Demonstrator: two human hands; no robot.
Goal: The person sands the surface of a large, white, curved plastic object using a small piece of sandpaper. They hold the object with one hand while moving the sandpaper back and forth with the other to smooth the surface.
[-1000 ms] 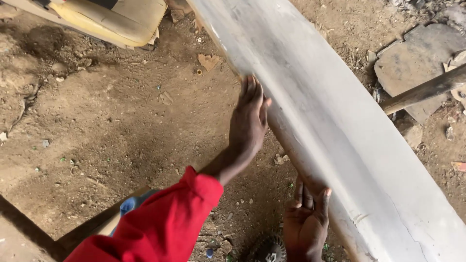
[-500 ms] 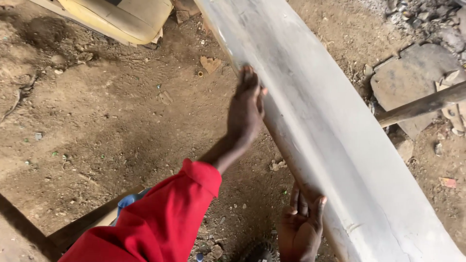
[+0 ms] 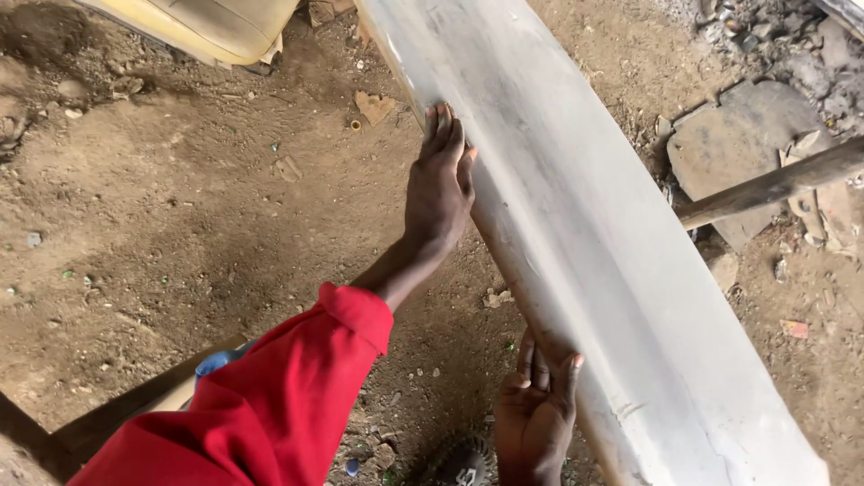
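Note:
A long, curved, dusty white-grey panel (image 3: pixel 576 216) runs diagonally from the top middle to the bottom right above the dirt ground. My left hand (image 3: pixel 439 189), on a red-sleeved arm (image 3: pixel 270 405), lies along the panel's left edge with its fingers straight and together on the side and its thumb on the top face. My right hand (image 3: pixel 535 409) reaches up from the bottom of the view. Its fingers press the underside of the same edge, lower down. Whether either hand has anything under it is hidden.
A yellow padded object (image 3: pixel 207 27) lies at the top left. At the right, a brown wooden pole (image 3: pixel 774 184) crosses a flat stone slab (image 3: pixel 738 148) beside rubble. A dark round thing (image 3: pixel 463 463) and a blue object (image 3: pixel 216 364) sit near my body.
My left hand has slid a little farther up along the panel's edge, away from me. My right hand stays on the lower edge in about the same place.

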